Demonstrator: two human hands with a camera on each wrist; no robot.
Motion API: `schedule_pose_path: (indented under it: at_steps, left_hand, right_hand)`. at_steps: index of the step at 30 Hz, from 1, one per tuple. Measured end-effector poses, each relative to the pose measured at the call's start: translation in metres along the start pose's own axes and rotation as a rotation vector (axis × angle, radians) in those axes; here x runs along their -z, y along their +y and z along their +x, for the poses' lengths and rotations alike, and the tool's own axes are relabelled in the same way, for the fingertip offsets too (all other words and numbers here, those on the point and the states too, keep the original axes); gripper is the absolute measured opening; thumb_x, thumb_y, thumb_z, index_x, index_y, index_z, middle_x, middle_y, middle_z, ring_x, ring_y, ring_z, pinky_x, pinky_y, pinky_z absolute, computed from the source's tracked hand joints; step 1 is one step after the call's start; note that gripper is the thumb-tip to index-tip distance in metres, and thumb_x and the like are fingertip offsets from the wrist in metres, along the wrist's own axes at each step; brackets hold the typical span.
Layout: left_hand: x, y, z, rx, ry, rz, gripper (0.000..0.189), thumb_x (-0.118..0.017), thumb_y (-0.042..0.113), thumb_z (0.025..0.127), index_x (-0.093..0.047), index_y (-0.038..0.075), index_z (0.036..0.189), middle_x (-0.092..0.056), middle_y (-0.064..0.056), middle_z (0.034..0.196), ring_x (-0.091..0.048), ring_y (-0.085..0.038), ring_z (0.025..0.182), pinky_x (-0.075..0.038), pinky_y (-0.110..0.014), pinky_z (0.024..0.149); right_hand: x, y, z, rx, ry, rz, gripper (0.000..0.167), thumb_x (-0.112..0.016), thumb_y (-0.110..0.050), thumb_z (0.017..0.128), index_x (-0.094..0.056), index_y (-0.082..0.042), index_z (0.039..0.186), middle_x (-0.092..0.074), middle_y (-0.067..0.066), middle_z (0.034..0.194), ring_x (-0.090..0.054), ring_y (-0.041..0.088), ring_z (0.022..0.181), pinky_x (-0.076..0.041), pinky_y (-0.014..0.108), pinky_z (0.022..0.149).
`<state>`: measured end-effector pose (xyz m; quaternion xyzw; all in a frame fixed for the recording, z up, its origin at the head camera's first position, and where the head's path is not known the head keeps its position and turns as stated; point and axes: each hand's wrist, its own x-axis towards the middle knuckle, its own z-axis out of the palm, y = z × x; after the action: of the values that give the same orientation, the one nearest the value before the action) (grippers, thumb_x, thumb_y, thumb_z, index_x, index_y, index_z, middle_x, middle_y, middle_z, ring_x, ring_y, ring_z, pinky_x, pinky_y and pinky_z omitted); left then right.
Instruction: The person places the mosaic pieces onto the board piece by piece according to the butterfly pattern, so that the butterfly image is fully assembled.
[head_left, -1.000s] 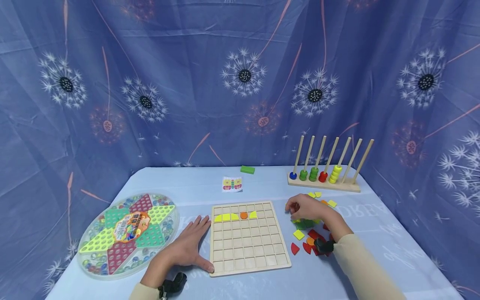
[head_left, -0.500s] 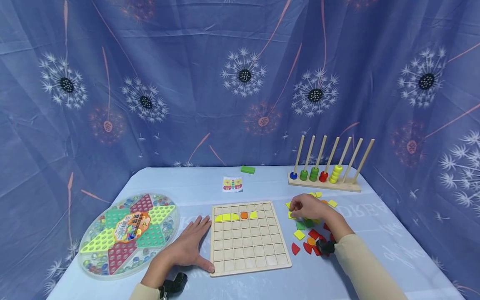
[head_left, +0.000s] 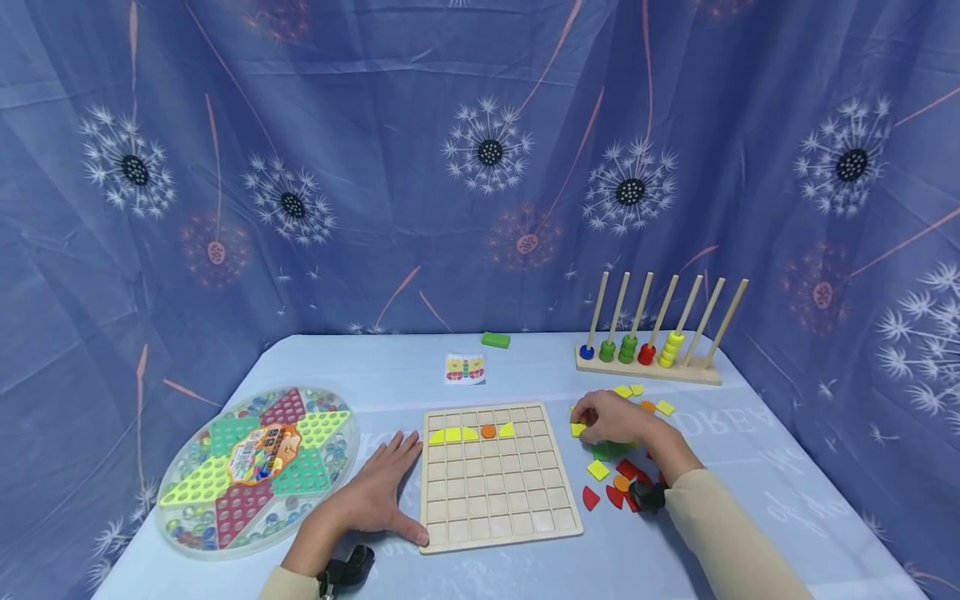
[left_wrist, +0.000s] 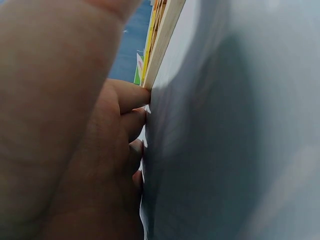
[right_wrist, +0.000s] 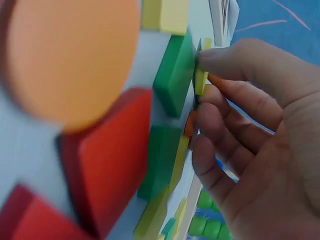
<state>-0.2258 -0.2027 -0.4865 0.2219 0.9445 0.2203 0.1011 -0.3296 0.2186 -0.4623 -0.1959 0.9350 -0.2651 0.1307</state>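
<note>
My left hand [head_left: 378,492] lies with fingers spread at the left side of a wooden grid board [head_left: 498,475]; its thumb touches the lower left corner. Several yellow tiles and an orange disc [head_left: 488,431] sit in the board's second row. My right hand [head_left: 611,417] is over the loose tiles right of the board, thumb and fingers bent together. In the right wrist view, the thumb and index finger pinch a yellow tile [right_wrist: 201,80] low among green tiles [right_wrist: 175,75]. A large orange disc [right_wrist: 72,60] and a red tile [right_wrist: 112,165] lie nearer that camera.
A picture card [head_left: 465,368] and a green block [head_left: 496,339] lie behind the board. To the back right stands a peg rack [head_left: 648,367] with coloured rings. A round Chinese checkers board [head_left: 255,471] with marbles takes up the left side.
My right hand shifts slightly right, then back left among the loose tiles, and a yellow tile shows at its fingertips. My left hand and the grid board stay in place.
</note>
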Motion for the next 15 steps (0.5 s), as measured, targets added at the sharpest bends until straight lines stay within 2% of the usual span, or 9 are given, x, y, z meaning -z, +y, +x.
schedule_pose_path:
  at_steps: [7, 15]
  left_hand:
    - [0.0, -0.002, 0.0, 0.007, -0.005, 0.004, 0.138, -0.076, 0.079, 0.047, -0.026, 0.005, 0.152, -0.016, -0.011, 0.159, -0.004, -0.035, 0.144, -0.006, -0.052, 0.115]
    - [-0.001, 0.0, 0.0, 0.009, -0.006, 0.001, 0.138, -0.076, 0.079, 0.047, -0.026, 0.004, 0.152, -0.016, -0.011, 0.158, -0.005, -0.035, 0.144, -0.006, -0.052, 0.115]
  right_hand:
    - [-0.007, -0.019, 0.012, 0.098, 0.014, 0.034, 0.021, -0.077, -0.012, 0.077, -0.069, -0.014, 0.096, -0.061, -0.002, 0.09, -0.055, 0.016, 0.079, -0.05, 0.033, 0.069]
    - [-0.021, -0.044, 0.031, 0.194, -0.01, 0.042, 0.024, -0.074, -0.01, 0.079, -0.069, -0.012, 0.102, -0.058, -0.001, 0.095, -0.054, 0.016, 0.081, -0.05, 0.032, 0.069]
